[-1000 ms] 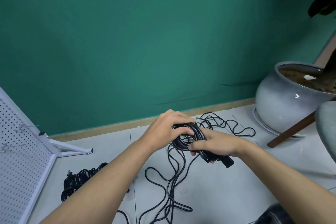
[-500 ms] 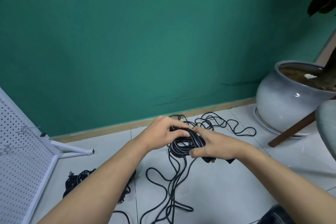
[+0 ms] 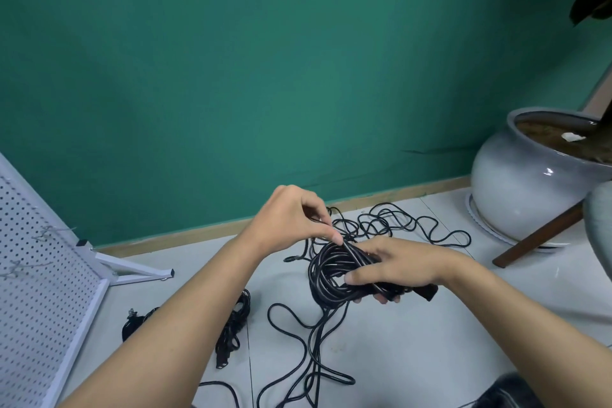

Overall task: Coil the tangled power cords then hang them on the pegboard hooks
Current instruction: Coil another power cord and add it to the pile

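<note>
Coiling step: right hand [image 3: 404, 270] grips the black cord coil [image 3: 326, 280] above mid-floor [image 3: 430, 358]; left hand [image 3: 288, 219] pinches one strand at its top. Cord judged light, limp, springy; clamp where the turns bunch. Pegboard [image 3: 43, 291] stands at the floor's left edge.

Green wall [image 3: 231, 76], bordered below by a wooden baseboard [image 3: 185, 235] that meets a pale tiled floor [image 3: 430, 341]. At right, a round grey pot [image 3: 516, 189] holding soil [image 3: 543, 132] stands on a white saucer [image 3: 480, 225], with dark leaves [image 3: 592, 0] above. A slanted wooden leg [image 3: 536, 238] crosses the pot's base.
</note>
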